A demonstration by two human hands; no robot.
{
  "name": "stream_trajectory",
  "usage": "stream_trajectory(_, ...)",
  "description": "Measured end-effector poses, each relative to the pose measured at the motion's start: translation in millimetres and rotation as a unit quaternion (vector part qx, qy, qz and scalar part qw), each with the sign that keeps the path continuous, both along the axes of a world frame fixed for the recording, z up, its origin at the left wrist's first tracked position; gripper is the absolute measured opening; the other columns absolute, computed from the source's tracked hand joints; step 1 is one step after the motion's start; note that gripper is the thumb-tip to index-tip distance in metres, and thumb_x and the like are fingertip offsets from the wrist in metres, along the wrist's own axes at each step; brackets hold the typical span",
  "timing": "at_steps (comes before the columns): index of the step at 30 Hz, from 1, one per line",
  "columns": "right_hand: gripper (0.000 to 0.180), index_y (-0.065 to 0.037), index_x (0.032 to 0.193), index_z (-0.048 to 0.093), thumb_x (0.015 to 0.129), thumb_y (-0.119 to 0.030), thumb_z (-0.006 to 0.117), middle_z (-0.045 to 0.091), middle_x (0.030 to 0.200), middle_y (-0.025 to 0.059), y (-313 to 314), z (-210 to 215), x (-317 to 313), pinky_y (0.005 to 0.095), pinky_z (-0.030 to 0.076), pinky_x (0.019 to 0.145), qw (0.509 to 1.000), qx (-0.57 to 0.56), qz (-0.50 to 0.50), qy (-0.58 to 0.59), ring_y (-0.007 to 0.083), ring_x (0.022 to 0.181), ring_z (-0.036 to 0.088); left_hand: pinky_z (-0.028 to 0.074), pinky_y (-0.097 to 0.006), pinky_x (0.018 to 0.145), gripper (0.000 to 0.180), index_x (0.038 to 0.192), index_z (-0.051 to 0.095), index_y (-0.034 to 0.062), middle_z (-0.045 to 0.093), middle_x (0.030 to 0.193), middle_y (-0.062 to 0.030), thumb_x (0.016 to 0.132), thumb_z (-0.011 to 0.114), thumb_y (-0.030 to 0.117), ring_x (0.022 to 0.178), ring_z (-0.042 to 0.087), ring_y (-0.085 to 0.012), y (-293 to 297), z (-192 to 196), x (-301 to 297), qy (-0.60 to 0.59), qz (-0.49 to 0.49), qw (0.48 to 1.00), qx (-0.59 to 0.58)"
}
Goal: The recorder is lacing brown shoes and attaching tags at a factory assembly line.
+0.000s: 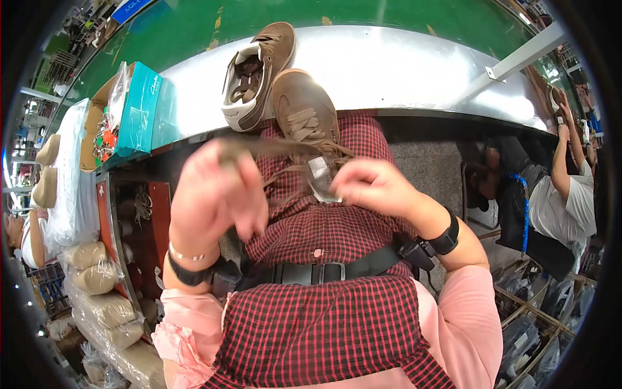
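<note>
A brown lace-up shoe [304, 113] lies on the person's lap against the red checked apron [324, 324], its toe touching the edge of the metal desk [402, 65], with a small clear tag [321, 176] at its laces. The left hand [217, 188] is closed and pinches a brown lace [272, 148] pulled sideways, and the right hand [372, 185] has its fingers curled together at the tag and laces. A second brown shoe [256, 74] lies on the desk just beside the first, and teal boxes [146, 107] stand further left.

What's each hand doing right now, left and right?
Left hand: fingers closed on a brown shoelace, motion-blurred.
Right hand: fingers curled near the brown shoe; cannot tell what it holds.
</note>
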State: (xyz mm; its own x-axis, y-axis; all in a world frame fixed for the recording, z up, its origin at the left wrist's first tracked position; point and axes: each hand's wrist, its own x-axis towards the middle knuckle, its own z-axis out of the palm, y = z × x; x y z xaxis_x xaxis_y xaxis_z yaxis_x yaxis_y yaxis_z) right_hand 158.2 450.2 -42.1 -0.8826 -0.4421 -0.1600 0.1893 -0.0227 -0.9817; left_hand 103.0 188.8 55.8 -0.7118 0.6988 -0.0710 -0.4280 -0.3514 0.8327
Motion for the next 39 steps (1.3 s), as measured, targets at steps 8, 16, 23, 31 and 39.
stream_trajectory(8,0.019,-0.007,0.087,0.063,0.069,-0.011,0.063,0.059,0.096,0.0083,-52,13,-13,0.0391,0.044,0.074,0.893,0.194,0.167,0.371,0.0277,0.086,0.056,0.042,-0.027,0.046,0.015,0.094,0.064,0.0038,0.059,0.067,-0.0019,0.093,0.053,0.014,0.051,0.051,-0.0108,29,-7,13,0.197,-0.1,0.973,-0.064)
stream_trajectory(16,0.01,-0.008,0.07,0.057,0.066,-0.017,0.06,0.05,0.077,0.0026,-24,27,12,0.0301,0.043,0.059,0.721,0.327,-0.003,0.611,0.0174,0.066,0.053,0.026,-0.021,0.039,0.042,0.095,0.061,0.0021,0.037,0.053,0.0064,0.098,0.044,0.04,0.041,0.029,-0.0049,21,-88,4,-0.261,-0.081,0.941,-0.198)
stream_trajectory(23,0.015,-0.007,0.087,0.063,0.073,-0.012,0.065,0.058,0.078,0.0071,-38,32,-2,0.0347,0.051,0.061,0.835,0.169,0.115,0.51,0.0251,0.068,0.06,0.048,-0.034,0.068,0.018,0.085,0.066,0.0047,0.061,0.081,-0.0035,0.085,0.06,0.021,0.077,0.058,-0.0193,38,-88,-1,0.254,-0.196,0.877,-0.359)
stream_trajectory(31,0.019,-0.006,0.064,0.062,0.075,-0.018,0.07,0.062,0.081,0.0089,-20,1,-52,0.0367,0.048,0.068,0.849,0.187,-0.034,0.493,0.0273,0.076,0.059,0.047,-0.042,0.082,0.022,0.078,0.054,0.0009,0.055,0.102,-0.0154,0.068,0.072,0.008,0.096,0.053,-0.0361,31,-60,17,0.574,0.002,0.762,-0.3)
stream_trajectory(39,0.01,-0.005,0.081,0.064,0.076,-0.013,0.068,0.062,0.093,0.0104,-9,-9,-48,0.0369,0.048,0.081,0.897,0.185,-0.158,0.368,0.0275,0.09,0.06,0.047,-0.042,0.084,0.026,0.077,0.052,0.0024,0.056,0.106,-0.0138,0.065,0.074,0.006,0.098,0.055,-0.0343,41,-73,23,0.646,-0.017,0.73,-0.223)
